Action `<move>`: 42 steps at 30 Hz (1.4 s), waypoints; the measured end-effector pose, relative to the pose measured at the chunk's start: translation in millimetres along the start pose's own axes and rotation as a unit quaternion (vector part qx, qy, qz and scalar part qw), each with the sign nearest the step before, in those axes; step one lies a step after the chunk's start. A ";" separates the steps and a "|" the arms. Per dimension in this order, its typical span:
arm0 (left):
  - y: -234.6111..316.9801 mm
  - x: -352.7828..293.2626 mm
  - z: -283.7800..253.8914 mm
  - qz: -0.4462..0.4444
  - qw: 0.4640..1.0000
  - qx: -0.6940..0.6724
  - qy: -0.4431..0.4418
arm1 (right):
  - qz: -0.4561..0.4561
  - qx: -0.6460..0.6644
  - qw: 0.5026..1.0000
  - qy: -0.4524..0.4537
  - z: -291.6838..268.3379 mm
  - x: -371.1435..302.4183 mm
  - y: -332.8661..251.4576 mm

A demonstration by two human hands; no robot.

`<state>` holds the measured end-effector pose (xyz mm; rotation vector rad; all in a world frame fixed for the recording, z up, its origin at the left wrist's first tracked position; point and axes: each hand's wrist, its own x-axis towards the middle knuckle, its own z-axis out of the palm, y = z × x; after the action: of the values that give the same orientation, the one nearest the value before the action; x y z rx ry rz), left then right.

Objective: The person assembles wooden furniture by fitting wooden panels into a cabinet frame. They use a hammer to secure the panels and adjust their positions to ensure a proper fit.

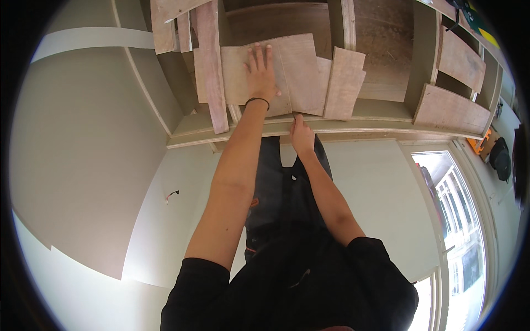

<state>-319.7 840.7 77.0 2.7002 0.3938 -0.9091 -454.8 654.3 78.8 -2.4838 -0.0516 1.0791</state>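
My left hand point(260, 71) lies flat on a thin plywood sheet point(301, 66), fingers spread, pressing near its middle. A dark band circles that wrist. My right hand point(302, 137) is closed at the sheet's near edge, just right of the left hand. A thin dark tip shows above its fingers; what kind of tool it belongs to, I cannot make out. From near that tip a fine straight line runs across the sheet toward its far edge. A narrower plywood piece point(343, 83) rests to the right, and a long strip point(212, 66) lies to the left.
The pieces lie across an open wooden frame with compartments, its near rail point(381, 128) running in front of me. More plywood offcuts point(452, 110) sit at the right end. A large grey panel point(83, 138) stands at left. A glazed door point(455, 220) is at right.
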 end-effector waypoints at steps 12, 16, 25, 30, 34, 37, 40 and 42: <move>-0.8 5.9 18.1 -0.006 0.998 0.049 0.032 | -0.050 0.108 0.990 0.081 -75.4 140.6 -90.1; 2.5 7.1 12.7 -0.022 0.998 0.057 -0.033 | -0.077 0.059 0.990 0.099 -85.9 179.7 -109.2; 1.6 2.4 5.8 -0.011 0.998 0.053 -0.028 | -0.052 0.014 0.997 0.054 -93.0 183.4 -125.8; -0.8 2.2 9.6 -0.003 0.999 0.032 0.004 | -0.036 -0.001 0.999 0.041 -92.6 182.0 -133.3; -0.6 2.9 9.9 -0.007 0.999 0.038 0.006 | -0.042 -0.026 0.997 0.052 -89.0 182.2 -132.2; 0.4 2.3 8.2 -0.019 0.998 0.058 -0.010 | -0.045 -0.039 0.997 0.043 -89.8 182.8 -131.6; -1.3 2.1 5.9 -0.013 0.999 0.047 -0.016 | -0.054 -0.057 0.996 0.037 -93.7 184.8 -132.8; -4.1 2.7 5.5 -0.004 0.999 0.035 -0.013 | -0.054 -0.071 0.995 0.032 -95.4 186.2 -133.0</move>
<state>-322.0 843.1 70.4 2.7497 0.3747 -0.9760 -240.0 777.0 61.3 -2.6067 -0.2497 0.9823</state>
